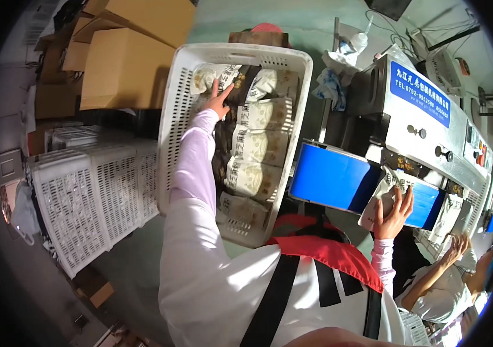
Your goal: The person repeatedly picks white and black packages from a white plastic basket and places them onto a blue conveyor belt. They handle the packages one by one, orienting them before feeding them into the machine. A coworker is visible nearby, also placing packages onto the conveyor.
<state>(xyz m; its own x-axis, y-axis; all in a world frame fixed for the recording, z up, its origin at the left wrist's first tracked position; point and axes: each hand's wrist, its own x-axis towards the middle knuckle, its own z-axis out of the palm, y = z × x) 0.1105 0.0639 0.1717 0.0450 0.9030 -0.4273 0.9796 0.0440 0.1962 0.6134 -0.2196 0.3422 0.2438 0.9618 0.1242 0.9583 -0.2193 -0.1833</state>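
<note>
A white perforated crate [174, 124] holds several printed pouches [261, 144], pale with black bands, laid in a row. My left hand [219, 105] reaches in near the crate's far left corner, its fingers spread and touching the pouches there. To the right, a sealing machine [426, 124] with a steel body has a blue conveyor belt [330, 176] along its near side. One pouch [371, 213] leans against the machine above the belt. My right hand [394, 214] rests on that pouch's face with fingers apart; its underside and back are hidden.
Open cardboard boxes [122, 75] are piled at the far left, above stacked white crates [93, 196]. A white bottle [359, 41] and crumpled cloths stand beyond the belt. At the right, a co-worker's hand [459, 246] is beside another pouch [446, 217] near the belt's end.
</note>
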